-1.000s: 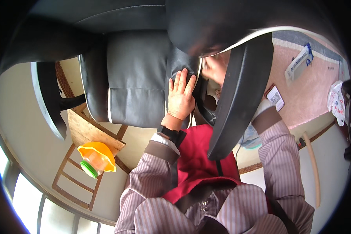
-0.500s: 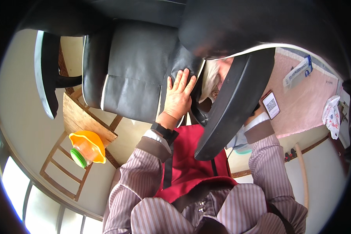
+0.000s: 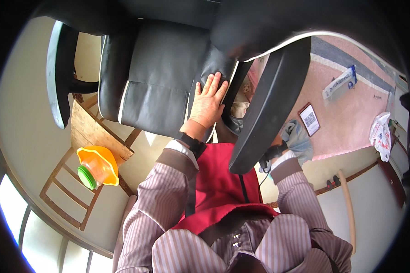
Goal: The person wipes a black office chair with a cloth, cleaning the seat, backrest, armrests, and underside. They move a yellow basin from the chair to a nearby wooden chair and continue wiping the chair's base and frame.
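Observation:
My left hand point(image 3: 206, 105) lies flat on the side of the black leather chair's seat point(image 3: 157, 98), fingers spread and holding nothing. Beyond the black armrest point(image 3: 272, 104) is my right hand point(image 3: 278, 140); only a strip of skin by the wrist shows, and the armrest covers the fingers. A crumpled grey-blue cloth point(image 3: 299, 142) lies right beside it. Whether the hand grips this cloth, I cannot tell. Through the gap between seat and armrest some pale and pinkish fabric point(image 3: 239, 109) is visible.
A phone point(image 3: 309, 119), a blue-and-white packet point(image 3: 339, 84) and a white plastic bag point(image 3: 381, 134) lie on or at the edge of a pink cover point(image 3: 346, 113). At left, a wooden stool point(image 3: 93, 129) bears a yellow bowl point(image 3: 105, 164) with a green-lidded jar point(image 3: 86, 176).
My right hand has drawn back from beside the phone to behind the armrest, and the grey-blue cloth now shows next to it. My left hand stays on the seat. The view has shifted slightly.

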The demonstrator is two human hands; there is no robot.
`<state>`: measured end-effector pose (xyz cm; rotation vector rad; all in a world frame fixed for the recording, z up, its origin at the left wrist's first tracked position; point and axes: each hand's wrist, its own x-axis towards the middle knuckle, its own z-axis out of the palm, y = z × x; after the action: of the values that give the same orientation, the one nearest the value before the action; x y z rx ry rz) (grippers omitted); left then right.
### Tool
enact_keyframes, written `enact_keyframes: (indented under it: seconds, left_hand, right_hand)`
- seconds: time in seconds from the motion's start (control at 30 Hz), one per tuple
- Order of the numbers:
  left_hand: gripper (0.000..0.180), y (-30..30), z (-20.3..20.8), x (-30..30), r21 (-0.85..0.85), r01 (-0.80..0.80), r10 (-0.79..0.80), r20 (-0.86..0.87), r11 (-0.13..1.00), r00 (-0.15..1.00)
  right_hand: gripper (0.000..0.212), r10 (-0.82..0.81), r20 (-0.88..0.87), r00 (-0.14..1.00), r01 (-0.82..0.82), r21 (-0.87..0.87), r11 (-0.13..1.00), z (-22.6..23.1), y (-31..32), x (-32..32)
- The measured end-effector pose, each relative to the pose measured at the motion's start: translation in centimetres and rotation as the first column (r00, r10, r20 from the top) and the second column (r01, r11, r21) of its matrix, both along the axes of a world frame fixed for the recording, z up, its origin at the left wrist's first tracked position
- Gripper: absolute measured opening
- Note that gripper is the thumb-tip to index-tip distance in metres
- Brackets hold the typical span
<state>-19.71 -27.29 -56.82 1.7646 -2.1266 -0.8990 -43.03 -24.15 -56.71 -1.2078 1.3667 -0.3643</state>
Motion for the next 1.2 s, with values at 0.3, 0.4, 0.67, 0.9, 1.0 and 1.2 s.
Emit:
enact_keyframes:
  seconds: [0.3,0.4,0.67,0.9,1.0,1.2]
  left_hand:
    - [0.058,14.5,3.4,-2.0,0.444,-0.01,0.17,-0.322,0.896,0.931]
    - [0.087,16.1,2.5,-4.5,0.473,0.093,0.047,-0.277,0.876,0.96]
    - [0.064,15.7,-0.9,-8.2,0.74,0.259,0.119,-0.416,0.621,0.902]
    - [0.061,16.9,-3.8,-9.7,0.809,-0.212,0.791,-0.42,0.549,0.445]
    - [0.052,16.4,-5.1,-10.0,0.906,-0.083,0.869,-0.369,0.416,0.329]
    - [0.036,18.2,-0.7,-7.9,0.934,-0.003,0.81,-0.308,0.357,0.5]
  right_hand:
    - [0.035,-0.916,0.197,0.35,0.198,0.94,0.278,6.9,9.5,-1.1]
    - [0.037,-0.87,0.169,0.462,0.155,0.951,0.267,11.0,12.1,-0.6]
    - [0.038,-0.856,0.406,0.321,0.225,0.845,0.485,9.9,4.2,-7.9]
    - [0.04,-0.692,0.392,0.606,0.297,0.696,0.654,-2.1,-1.5,-7.2]
    - [0.04,-0.576,0.286,0.766,0.318,0.611,0.725,-1.7,-0.3,-6.4]
    - [0.042,-0.015,0.025,1.0,0.007,0.286,0.958,2.6,2.8,-5.9]
